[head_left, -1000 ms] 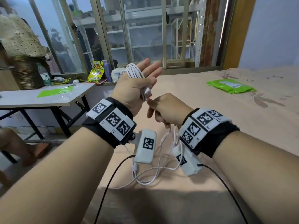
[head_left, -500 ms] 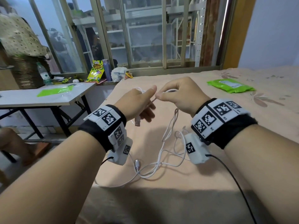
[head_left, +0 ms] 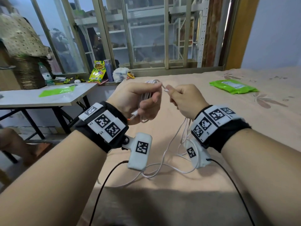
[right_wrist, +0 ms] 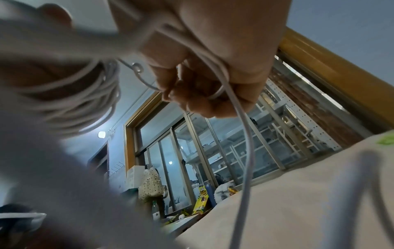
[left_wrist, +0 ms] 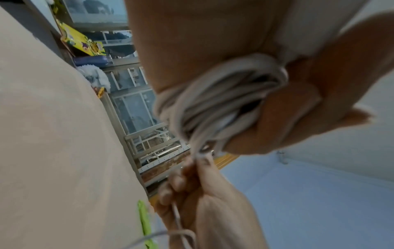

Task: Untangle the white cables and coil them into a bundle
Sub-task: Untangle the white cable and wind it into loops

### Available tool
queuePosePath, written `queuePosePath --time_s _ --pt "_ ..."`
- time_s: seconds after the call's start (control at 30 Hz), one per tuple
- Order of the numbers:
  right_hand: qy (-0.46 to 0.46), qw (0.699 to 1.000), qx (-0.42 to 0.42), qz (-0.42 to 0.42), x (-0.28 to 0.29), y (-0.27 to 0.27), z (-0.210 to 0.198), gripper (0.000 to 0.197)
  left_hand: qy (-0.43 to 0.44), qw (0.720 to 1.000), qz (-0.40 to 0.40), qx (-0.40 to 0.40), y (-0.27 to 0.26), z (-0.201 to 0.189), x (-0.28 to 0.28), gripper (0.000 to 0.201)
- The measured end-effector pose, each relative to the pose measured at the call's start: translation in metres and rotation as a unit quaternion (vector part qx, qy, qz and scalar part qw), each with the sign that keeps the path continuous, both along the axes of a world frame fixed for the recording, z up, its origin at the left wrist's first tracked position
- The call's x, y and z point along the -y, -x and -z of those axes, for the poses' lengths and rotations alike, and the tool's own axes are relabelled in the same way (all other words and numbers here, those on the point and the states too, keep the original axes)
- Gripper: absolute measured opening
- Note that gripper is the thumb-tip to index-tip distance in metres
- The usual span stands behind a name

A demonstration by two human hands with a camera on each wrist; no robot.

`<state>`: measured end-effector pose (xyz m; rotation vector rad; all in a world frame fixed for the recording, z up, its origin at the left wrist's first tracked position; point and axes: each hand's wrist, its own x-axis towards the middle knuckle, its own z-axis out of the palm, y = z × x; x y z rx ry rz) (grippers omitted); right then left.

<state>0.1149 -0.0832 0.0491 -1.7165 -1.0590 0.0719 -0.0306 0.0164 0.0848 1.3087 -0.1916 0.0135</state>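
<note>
A coil of white cable is wound round the fingers of my left hand, which curl over it above the bed. In the left wrist view the coil shows as several turns pressed under the thumb. A white plug sticks out below that hand. My right hand pinches the running strand just right of the coil. From the right hand the cable drops down. The loose rest of the cable lies in slack loops on the bed between my wrists.
The peach bed sheet spreads below and to the right, with a green packet at the far right. A white table stands to the left with a bottle and a green sheet. Black camera leads trail from both wrists.
My left hand has gone from raised and flat with the coil round it to lower and curled over it. My right hand has come up beside it, drawing the strand along.
</note>
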Motion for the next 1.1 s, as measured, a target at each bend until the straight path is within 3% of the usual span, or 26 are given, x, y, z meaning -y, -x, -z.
queuePosePath --time_s 0.13,0.23,0.3,0.37,0.47,0.53,0.6,0.63,0.67,0.8,0.87,0.97,1.03,1.1 --pt "0.015 0.997 0.026 -0.073 -0.002 0.013 0.0 0.041 0.085 0.992 -0.077 0.046 -0.006 -0.008 0.01 0.033" --pt "0.06 0.991 0.002 -0.116 -0.002 0.027 0.001 0.023 0.158 0.969 -0.179 0.067 -0.01 -0.012 0.018 0.027" --pt "0.099 0.985 -0.014 -0.143 -0.001 0.035 0.001 0.011 0.177 0.95 -0.239 0.096 -0.014 -0.012 0.02 0.03" --pt "0.15 0.976 0.022 -0.158 0.001 0.038 0.001 0.009 0.163 0.935 -0.291 0.118 -0.02 -0.009 0.019 0.041" --pt "0.193 0.966 0.083 -0.152 0.005 0.041 0.004 0.009 0.06 0.906 -0.402 0.121 -0.026 -0.003 0.011 0.054" --pt "0.166 0.975 0.083 -0.12 0.005 0.038 0.004 0.007 -0.099 0.864 -0.483 0.096 -0.028 0.004 0.006 0.052" --pt "0.141 0.981 0.092 -0.093 0.007 0.032 0.001 0.011 -0.262 0.822 -0.504 0.047 -0.027 0.013 0.005 0.042" --pt "0.139 0.981 0.098 -0.089 0.007 0.029 -0.002 0.008 -0.304 0.812 -0.498 0.021 -0.027 0.016 0.005 0.036" --pt "0.138 0.981 0.104 -0.087 0.008 0.027 -0.004 0.005 -0.308 0.816 -0.49 -0.002 -0.026 0.017 0.005 0.03" --pt "0.081 0.988 0.089 -0.1 0.014 0.022 -0.009 0.027 -0.316 0.827 -0.458 -0.086 -0.018 0.011 0.001 0.018" --pt "0.05 0.992 0.053 -0.104 0.016 0.021 -0.012 0.033 -0.295 0.852 -0.417 -0.114 -0.012 0.008 0.004 0.011" --pt "0.02 0.996 -0.015 -0.086 0.017 0.023 -0.015 0.034 -0.254 0.894 -0.341 -0.142 -0.007 0.006 0.008 0.033" --pt "0.002 0.996 -0.051 -0.067 0.017 0.022 -0.016 0.029 -0.285 0.894 -0.305 -0.163 -0.005 0.005 0.005 0.041" --pt "-0.024 0.994 -0.089 -0.054 0.017 0.019 -0.018 0.024 -0.298 0.895 -0.276 -0.184 -0.001 0.004 0.001 0.036"
